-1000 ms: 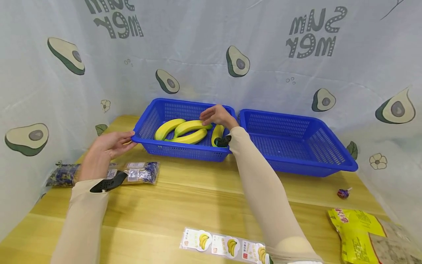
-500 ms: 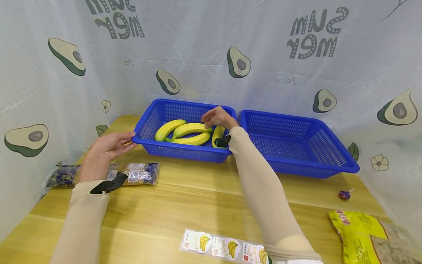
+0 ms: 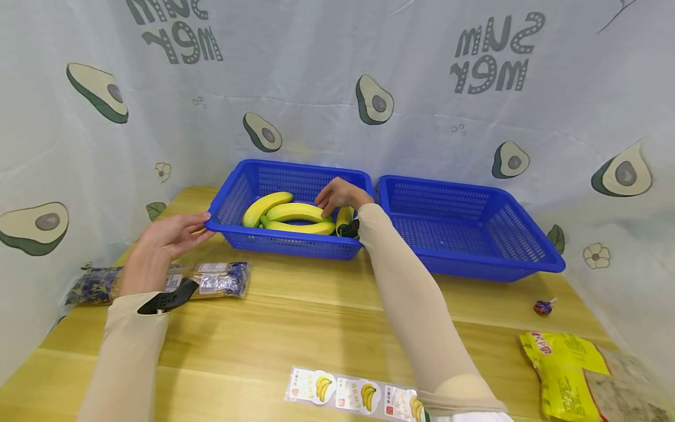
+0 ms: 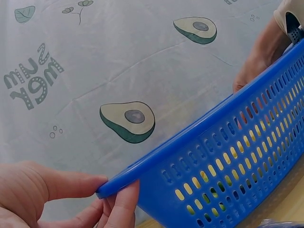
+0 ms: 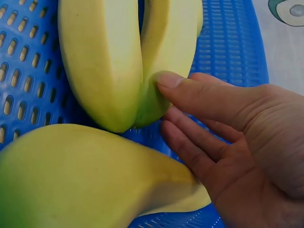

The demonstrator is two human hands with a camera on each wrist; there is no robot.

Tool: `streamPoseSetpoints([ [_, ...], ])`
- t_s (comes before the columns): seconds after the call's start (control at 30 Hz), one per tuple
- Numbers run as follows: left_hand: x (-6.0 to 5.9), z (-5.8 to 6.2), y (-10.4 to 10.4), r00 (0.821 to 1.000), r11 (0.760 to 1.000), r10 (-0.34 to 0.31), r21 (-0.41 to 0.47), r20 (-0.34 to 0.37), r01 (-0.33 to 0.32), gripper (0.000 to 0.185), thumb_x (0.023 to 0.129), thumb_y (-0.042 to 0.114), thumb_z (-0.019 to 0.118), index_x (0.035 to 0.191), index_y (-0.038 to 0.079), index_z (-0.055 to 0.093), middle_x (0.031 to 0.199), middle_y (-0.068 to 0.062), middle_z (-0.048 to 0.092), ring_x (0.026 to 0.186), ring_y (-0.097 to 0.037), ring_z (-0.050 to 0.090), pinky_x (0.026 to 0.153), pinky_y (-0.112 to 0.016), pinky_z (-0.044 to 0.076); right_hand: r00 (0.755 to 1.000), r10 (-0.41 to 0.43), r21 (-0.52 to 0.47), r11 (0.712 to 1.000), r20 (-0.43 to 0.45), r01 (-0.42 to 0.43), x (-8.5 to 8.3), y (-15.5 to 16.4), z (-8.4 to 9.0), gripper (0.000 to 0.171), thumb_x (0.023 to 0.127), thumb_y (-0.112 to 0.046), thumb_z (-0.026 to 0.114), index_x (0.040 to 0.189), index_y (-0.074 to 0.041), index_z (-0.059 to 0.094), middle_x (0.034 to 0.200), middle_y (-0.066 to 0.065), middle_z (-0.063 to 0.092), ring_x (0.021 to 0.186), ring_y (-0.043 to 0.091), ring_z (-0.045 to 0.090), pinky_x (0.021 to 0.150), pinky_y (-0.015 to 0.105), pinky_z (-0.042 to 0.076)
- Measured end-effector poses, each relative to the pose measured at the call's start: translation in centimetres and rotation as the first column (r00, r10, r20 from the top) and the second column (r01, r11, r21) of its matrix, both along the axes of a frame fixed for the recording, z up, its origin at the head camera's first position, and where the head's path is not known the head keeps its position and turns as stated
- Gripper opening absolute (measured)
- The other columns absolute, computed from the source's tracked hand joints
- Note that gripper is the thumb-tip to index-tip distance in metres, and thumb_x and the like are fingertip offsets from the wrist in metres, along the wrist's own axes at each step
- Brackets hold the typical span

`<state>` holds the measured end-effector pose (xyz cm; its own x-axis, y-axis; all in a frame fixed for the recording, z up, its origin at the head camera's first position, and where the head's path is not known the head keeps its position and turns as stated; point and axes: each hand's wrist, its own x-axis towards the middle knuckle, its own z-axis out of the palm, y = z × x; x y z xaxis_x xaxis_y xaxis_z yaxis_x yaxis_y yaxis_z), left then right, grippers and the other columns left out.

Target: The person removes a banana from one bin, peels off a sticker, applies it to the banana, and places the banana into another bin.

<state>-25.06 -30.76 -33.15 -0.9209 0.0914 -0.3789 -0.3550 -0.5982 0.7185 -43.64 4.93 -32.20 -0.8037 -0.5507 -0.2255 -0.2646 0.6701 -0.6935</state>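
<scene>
While left grip [image 3: 171, 234] holds basket rim [image 4: 190, 137], right grip [image 3: 340, 194] pinches a banana [image 5: 166, 52].

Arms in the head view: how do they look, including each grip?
A beige fabric left sleeve and matching right sleeve fit closely, the right one bunching beside white cloth. A curved black perforated left wrist piece and a dark right wrist piece sit at the cuffs. Left grip and right grip are gloveless; no cables show.
</scene>
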Motion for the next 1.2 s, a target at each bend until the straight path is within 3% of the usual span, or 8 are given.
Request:
streamPoseSetpoints([
  [0.1, 0.1, 0.0, -0.1, 1.0, 1.0, 0.001, -0.003, -0.004, -0.001, 0.014, 0.105, -0.007, 0.06, 0.097, 0.0, 0.068, 0.093, -0.011, 0.074, 0.084, -0.022, 0.077, 0.079, -0.032, 0.068, 1.0, 0.01, 0.03, 0.999, 0.02, -0.01, -0.1, -0.2, 0.1, 0.044, 0.094, 0.006, 0.08, 0.137, 0.004, 0.07, 0.133, 0.021, 0.072, 0.122, 0.033, 0.069, 0.107, 0.042, 0.059],
  [0.33, 0.1, -0.1, -0.1, 1.0, 1.0, 0.009, -0.006, 0.001, -0.009, 0.012, 0.105, -0.006, 0.062, 0.114, 0.002, 0.059, 0.094, -0.01, 0.074, 0.085, -0.022, 0.077, 0.081, -0.031, 0.067, 0.999, 0.013, 0.031, 0.999, 0.047, -0.015, 0.3, 0.1, 0.6, 0.045, 0.093, 0.004, 0.081, 0.137, 0.003, 0.071, 0.135, 0.02, 0.072, 0.124, 0.033, 0.069, 0.107, 0.042, 0.059],
  [0.43, 0.0, -0.2, -0.1, 1.0, 1.0, 0.002, 0.015, 0.006, -0.002, 0.008, 0.105, -0.006, 0.061, 0.105, 0.001, 0.065, 0.093, -0.011, 0.074, 0.085, -0.022, 0.077, 0.082, -0.032, 0.067, 1.0, 0.009, 0.006, 1.0, 0.027, -0.009, 0.5, 0.3, 1.0, 0.042, 0.093, 0.003, 0.082, 0.134, 0.002, 0.072, 0.132, 0.019, 0.073, 0.118, 0.031, 0.071, 0.103, 0.042, 0.061],
  [0.6, 0.1, -0.2, -0.3, 1.0, 0.999, -0.015, 0.035, 0.009, 0.015, 0.018, 0.106, -0.006, 0.059, 0.093, 0.001, 0.069, 0.093, -0.012, 0.074, 0.085, -0.023, 0.077, 0.082, -0.032, 0.067, 1.0, 0.0, -0.071, 0.997, 0.016, 0.001, 1.1, 0.7, 1.9, 0.043, 0.094, 0.002, 0.081, 0.136, -0.002, 0.072, 0.132, 0.019, 0.074, 0.109, 0.029, 0.074, 0.095, 0.045, 0.064],
  [0.8, 0.0, -0.3, -0.3, 1.0, 0.998, -0.024, 0.063, 0.013, 0.023, 0.02, 0.106, -0.007, 0.058, 0.091, 0.0, 0.07, 0.093, -0.014, 0.074, 0.086, -0.024, 0.077, 0.084, -0.033, 0.067, 1.0, -0.012, -0.14, 0.99, -0.02, 0.009, 2.0, 1.9, 3.1, 0.039, 0.097, -0.001, 0.079, 0.136, -0.001, 0.073, 0.135, 0.02, 0.073, 0.108, 0.033, 0.076, 0.099, 0.052, 0.063],
  [1.03, -0.1, -0.4, -0.3, 0.998, 0.995, -0.048, 0.085, 0.029, 0.046, 0.02, 0.106, -0.006, 0.058, 0.091, 0.0, 0.07, 0.094, -0.014, 0.074, 0.087, -0.025, 0.076, 0.087, -0.033, 0.067, 0.999, -0.014, -0.186, 0.982, -0.044, 0.006, 3.1, 3.8, 3.7, 0.038, 0.101, -0.005, 0.076, 0.138, 0.002, 0.071, 0.137, 0.021, 0.071, 0.112, 0.033, 0.075, 0.093, 0.042, 0.066],
  [1.2, 0.1, -0.7, -0.7, 0.997, 0.988, -0.074, 0.135, 0.029, 0.069, 0.027, 0.108, -0.004, 0.054, 0.089, -0.002, 0.072, 0.094, -0.016, 0.073, 0.087, -0.027, 0.076, 0.087, -0.034, 0.067, 0.999, 0.021, -0.188, 0.982, -0.044, -0.029, 3.9, 4.9, 4.2, 0.037, 0.104, -0.007, 0.073, 0.14, 0.001, 0.069, 0.135, 0.021, 0.073, 0.11, 0.03, 0.076, 0.095, 0.041, 0.065],
])
